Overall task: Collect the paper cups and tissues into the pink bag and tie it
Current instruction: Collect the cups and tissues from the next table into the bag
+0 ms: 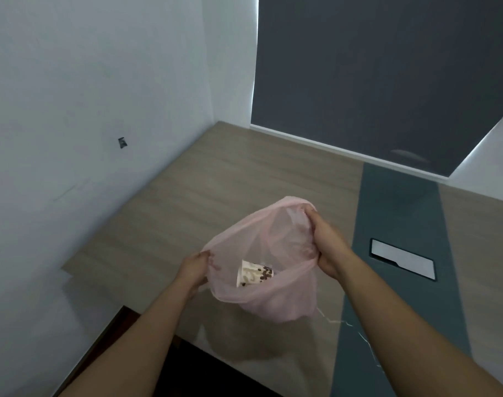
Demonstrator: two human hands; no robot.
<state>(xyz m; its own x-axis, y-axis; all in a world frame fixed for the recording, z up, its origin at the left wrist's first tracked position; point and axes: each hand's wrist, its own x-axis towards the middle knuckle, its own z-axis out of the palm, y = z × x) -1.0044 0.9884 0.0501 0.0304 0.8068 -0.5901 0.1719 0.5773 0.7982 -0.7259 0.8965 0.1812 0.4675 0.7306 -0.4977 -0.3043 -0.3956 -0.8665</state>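
Two hands on the pink bag [273, 299]; left hand [193, 272] pinches the near-left rim, fingers curled over the film; right hand [324, 242] grips a bunched stretch of the far-right rim. Mouth held spread between them, over the table [216, 173]; its long axis runs hand to hand, near-left to far-right; the slack rim lies between the grips, so tying likely means drawing both hands together; neither hand is better placed.

Count: one paper cup [254, 273] inside, on its side, low in the bag; tissues not discernible through the film; one pale thread [334, 320] trailing right; one hatch plate [402, 259] beyond.
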